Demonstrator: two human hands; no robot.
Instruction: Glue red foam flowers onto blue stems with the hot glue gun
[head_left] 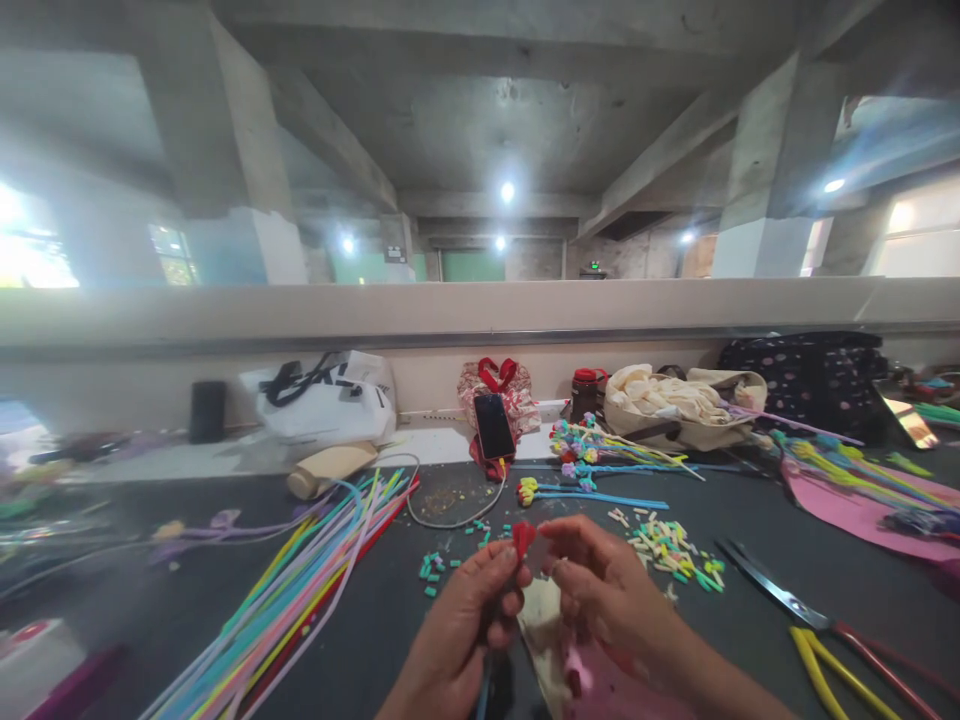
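My left hand (480, 590) pinches a small red pipe-cleaner piece (524, 538) between thumb and fingertips, its red top sticking up. A thin blue stem (484, 688) shows below this hand. My right hand (607, 580) is just to the right, fingers curved with a gap between thumb and index; its index tip is close to the red piece, and I cannot tell if they touch. Beyond the hands lie finished pipe-cleaner flowers (529, 491) on blue stems. Short cut pieces (675, 550) in cream, yellow and green are scattered right of my right hand, with teal bits (431, 570) to the left.
A bundle of long coloured pipe cleaners (300, 590) lies at left. Long-bladed scissors (799, 605) with yellow and red handles rest at right. At the back stand a phone (495, 428) on a cable, a white bag (330, 405), a cloth bag (682, 405) and a bottle (585, 395).
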